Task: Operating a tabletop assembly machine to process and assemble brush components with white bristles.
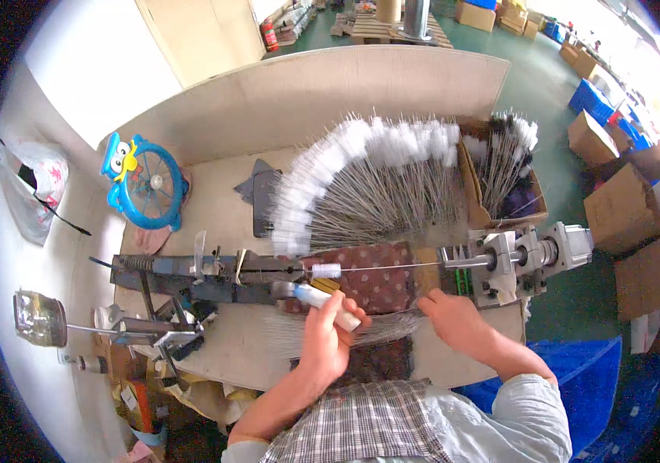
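Note:
My left hand (327, 330) is wrapped round a white cylindrical tool (341, 318) with a blue band, its blurred grey tip pointing left toward the clamp. Just above that tip, a small white-bristled wire brush (326, 271) stretches level between a dark metal clamp (268, 268) and a motorised spindle (504, 258). My right hand (455, 316) is closed near the spindle, thumb and fingertips together; whatever they may pinch is too small to make out. Between my hands lies a bundle of thin bare wires (384, 328). Brown dotted cloth (376, 287) spreads under the brush.
Many white-tufted wire brushes (384, 181) fan across the back of the bench. Beside them stands a cardboard box (473, 185) of dark and white brushes. A blue toy-like wheel (152, 185) and a dark phone-like slab (264, 204) are at left. A low panel (322, 85) borders the back.

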Available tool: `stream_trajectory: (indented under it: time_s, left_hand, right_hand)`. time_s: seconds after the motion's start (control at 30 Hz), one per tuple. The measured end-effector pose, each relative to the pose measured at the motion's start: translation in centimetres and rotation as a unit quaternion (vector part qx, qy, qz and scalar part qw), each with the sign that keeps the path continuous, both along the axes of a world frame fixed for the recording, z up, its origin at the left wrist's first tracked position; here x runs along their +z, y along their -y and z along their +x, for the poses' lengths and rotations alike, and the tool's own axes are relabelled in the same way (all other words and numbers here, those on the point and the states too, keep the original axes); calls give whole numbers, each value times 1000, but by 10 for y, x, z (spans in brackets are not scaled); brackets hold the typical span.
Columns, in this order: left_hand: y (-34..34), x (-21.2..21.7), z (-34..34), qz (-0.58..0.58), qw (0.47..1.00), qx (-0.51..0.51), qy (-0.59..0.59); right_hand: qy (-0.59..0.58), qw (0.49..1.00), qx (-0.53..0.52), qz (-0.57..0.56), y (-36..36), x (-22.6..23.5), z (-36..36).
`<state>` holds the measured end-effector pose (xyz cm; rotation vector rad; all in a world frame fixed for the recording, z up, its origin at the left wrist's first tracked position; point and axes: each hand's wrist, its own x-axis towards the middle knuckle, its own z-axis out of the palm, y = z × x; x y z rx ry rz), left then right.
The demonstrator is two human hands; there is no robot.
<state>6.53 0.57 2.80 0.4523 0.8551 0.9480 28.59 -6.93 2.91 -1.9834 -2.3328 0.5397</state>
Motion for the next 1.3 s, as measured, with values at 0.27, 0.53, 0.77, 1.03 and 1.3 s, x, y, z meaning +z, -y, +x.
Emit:
stream_trajectory:
  time_s: [0.27,0.53,0.77,1.03,1.3]
  left_hand:
    - [12,32,-87,-7,986,41,161]
    - [-3,33,0,351,881,-255,-189]
    - [-29,-2,98,601,582,-227,-498]
    - [-101,-18,98,647,311,-111,-687]
    - [-11,-25,-11,611,527,-103,-581]
  right_hand:
    - [109,994,-2,18,-2,44,6]
    - [-89,940,-169,284,-27,103,44]
    - [-219,942,-96,236,-53,68,24]
    - [-119,953,-110,255,-60,33,43]
    - [-222,955,63,186,-89,52,6]
